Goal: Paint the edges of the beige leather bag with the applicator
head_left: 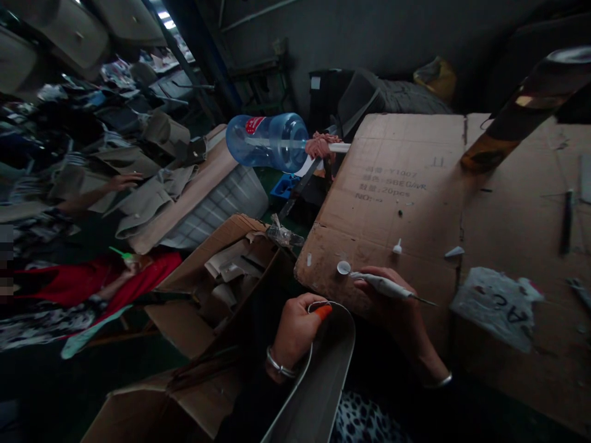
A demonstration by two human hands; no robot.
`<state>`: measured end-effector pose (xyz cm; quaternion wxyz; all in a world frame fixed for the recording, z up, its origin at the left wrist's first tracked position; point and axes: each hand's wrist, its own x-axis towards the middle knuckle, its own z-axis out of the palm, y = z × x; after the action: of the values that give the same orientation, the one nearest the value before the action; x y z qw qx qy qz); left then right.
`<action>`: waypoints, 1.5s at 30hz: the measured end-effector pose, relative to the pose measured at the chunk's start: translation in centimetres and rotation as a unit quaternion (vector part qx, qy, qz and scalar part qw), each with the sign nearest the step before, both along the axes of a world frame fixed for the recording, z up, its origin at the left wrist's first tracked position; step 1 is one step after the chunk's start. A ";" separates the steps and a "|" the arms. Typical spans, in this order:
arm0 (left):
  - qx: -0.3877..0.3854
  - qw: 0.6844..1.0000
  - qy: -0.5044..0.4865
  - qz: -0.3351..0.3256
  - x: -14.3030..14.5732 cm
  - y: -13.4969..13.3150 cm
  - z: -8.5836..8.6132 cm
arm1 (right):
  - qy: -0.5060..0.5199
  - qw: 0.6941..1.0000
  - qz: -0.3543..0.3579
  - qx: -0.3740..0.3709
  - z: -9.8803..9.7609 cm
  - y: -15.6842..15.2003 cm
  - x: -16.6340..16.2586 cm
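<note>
Your left hand [295, 329] is closed on the looped end of a grey strip [323, 369], the thumb in an orange cot pressing on its top edge. The strip curves down from there towards your lap, just below the near edge of the surface [415, 184], a flattened sheet of cardboard. Your right hand [397, 304] rests on that edge, closed around a white pen-like tool [383, 286]. The tool's round end points left and its thin dark tip points right. A small white cap [397, 248] stands just beyond the tool. A plastic bag [498, 304] lies to the right. An open box [221, 271] sits left of your left hand, and a blue bottle [270, 141] lies well beyond it.
</note>
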<state>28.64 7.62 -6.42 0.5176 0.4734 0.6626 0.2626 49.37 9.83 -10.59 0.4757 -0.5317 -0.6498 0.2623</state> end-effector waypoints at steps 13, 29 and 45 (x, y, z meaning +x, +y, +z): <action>-0.014 1.000 -0.002 0.005 0.2 0.7 -0.3 | 0.034 0.998 -0.019 -0.057 -0.3 0.1 0.4; 0.019 0.999 0.027 -0.036 0.3 0.4 -0.5 | 0.286 0.933 -0.001 -0.218 1.9 -0.3 -0.9; 0.059 0.994 0.027 -0.086 0.4 -0.1 -0.5 | 0.201 0.950 0.100 -0.218 2.4 -0.1 -1.0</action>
<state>29.06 7.55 -6.93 0.4912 0.5655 0.6165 0.2427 48.40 9.75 -8.24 0.4401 -0.4908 -0.5172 0.5458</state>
